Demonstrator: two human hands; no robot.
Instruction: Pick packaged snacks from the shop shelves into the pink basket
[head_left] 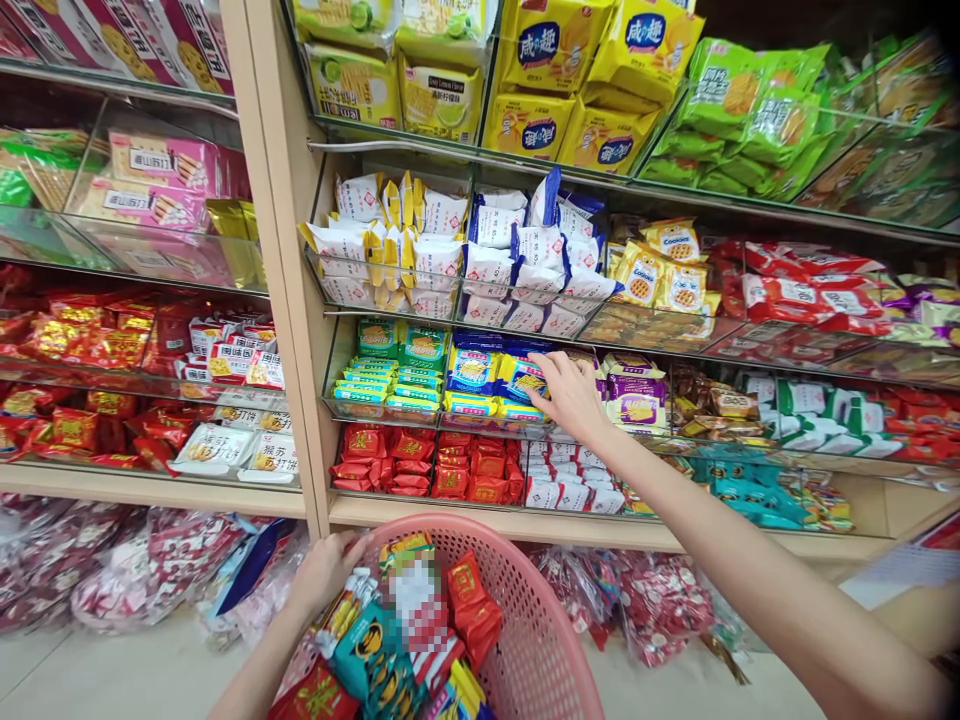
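My right hand (574, 395) reaches into a clear shelf bin. Its thumb and fingers are at the right end of a blue and yellow biscuit packet (523, 380), with the packet between them. Left of that lies a similar blue and yellow packet (474, 372). My left hand (326, 572) is closed over the left rim of a pink perforated plastic basket (536, 600). Inside the basket lie red packets (474, 610), a teal packet (367, 640) and several other wrapped snacks. One packet there is blurred out.
Glass-fronted bins hold green-and-yellow packets (397, 365), purple packets (636, 395) and red packets (409, 460). Glass ledges of the upper shelf (555, 168) jut out above my right hand. A wooden post (281, 250) divides the shelving. Bagged goods (172, 560) lie on the floor underneath.
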